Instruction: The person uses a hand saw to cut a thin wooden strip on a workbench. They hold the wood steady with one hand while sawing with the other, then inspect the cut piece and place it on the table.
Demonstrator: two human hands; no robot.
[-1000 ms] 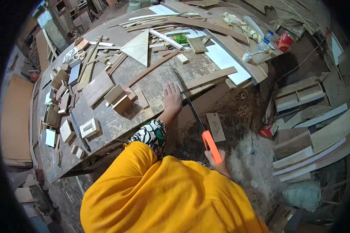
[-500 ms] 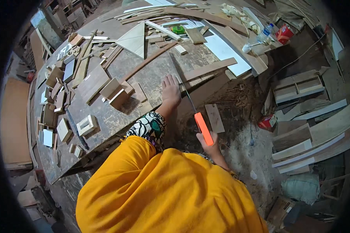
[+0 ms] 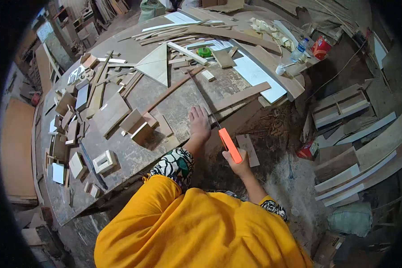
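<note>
My left hand (image 3: 199, 123) lies palm down near the front edge of the cluttered wooden worktop (image 3: 183, 102), fingers flat, just left of a saw blade. My right hand (image 3: 236, 163) is wrapped round the orange handle of a handsaw (image 3: 229, 144). The thin blade runs forward past my left fingertips, beside a flat wooden strip (image 3: 241, 94) lying at the bench edge on the right. Whether the blade's teeth sit in wood cannot be made out.
Offcuts, small wooden boxes (image 3: 105, 161), a triangular panel (image 3: 154, 64), a green tape measure (image 3: 204, 52), white boards (image 3: 254, 76), a bottle (image 3: 299, 50) and a red can (image 3: 320, 47) lie on the bench. Wooden trays (image 3: 339, 107) and planks are at right, low down.
My right hand and the saw have moved forward, away from my body, along the blade's line. More of my right forearm shows now. My left hand stays at the bench edge.
</note>
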